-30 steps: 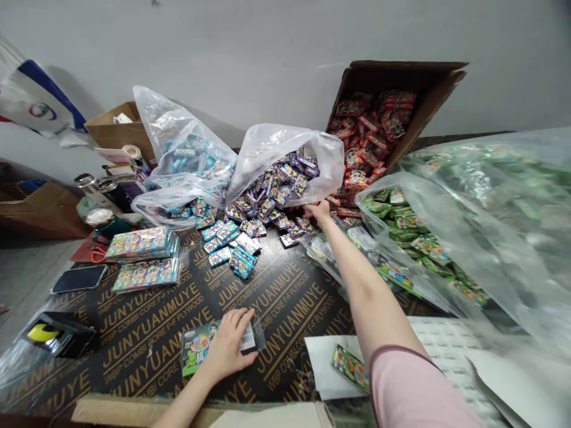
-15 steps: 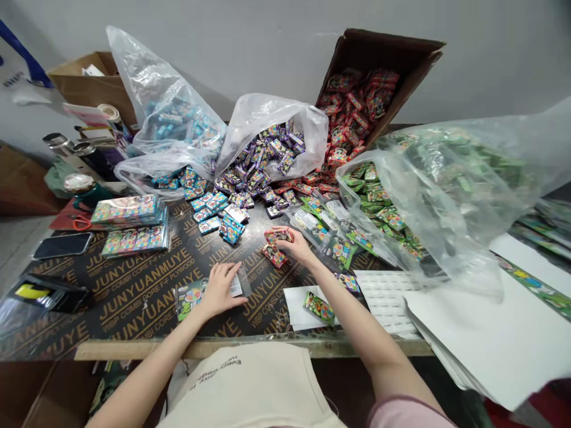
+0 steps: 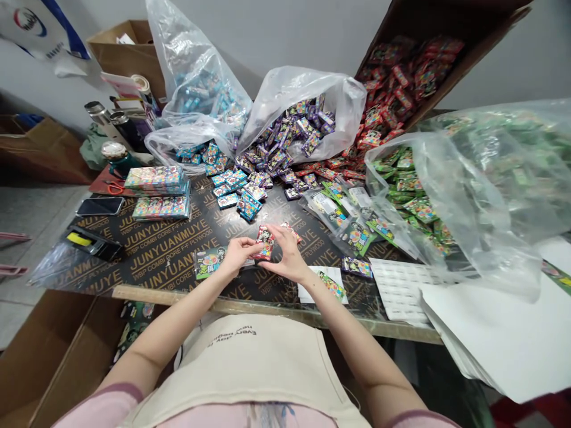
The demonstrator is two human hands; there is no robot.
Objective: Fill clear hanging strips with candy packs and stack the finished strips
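Note:
Between my two hands is a small red candy packet (image 3: 264, 242), raised upright just above the table. My left hand (image 3: 238, 255) pinches its left edge between thumb and fingers. My right hand (image 3: 288, 258) curls round its right side, fingertips at the top edge. Another red packet shows partly behind the right fingers; whether that hand touches it I cannot tell. Beside my left hand a flat printed pouch (image 3: 207, 261) lies on the black table. Several blue packets (image 3: 248, 205) lie beyond the hands. A green packet (image 3: 332, 286) rests on white paper near my right wrist.
Behind stand clear bags of blue, purple (image 3: 307, 122) and green packets (image 3: 419, 208), plus a tilted carton of red ones (image 3: 397, 89). Stacked packs (image 3: 160, 207), a phone (image 3: 100, 206) and a tape dispenser (image 3: 91, 242) are left. White sheets (image 3: 491, 339) lie right.
My left hand has lifted off the flat pouch and moved right to pinch a red packet. My right hand has come in beside it. The camera view has shifted.

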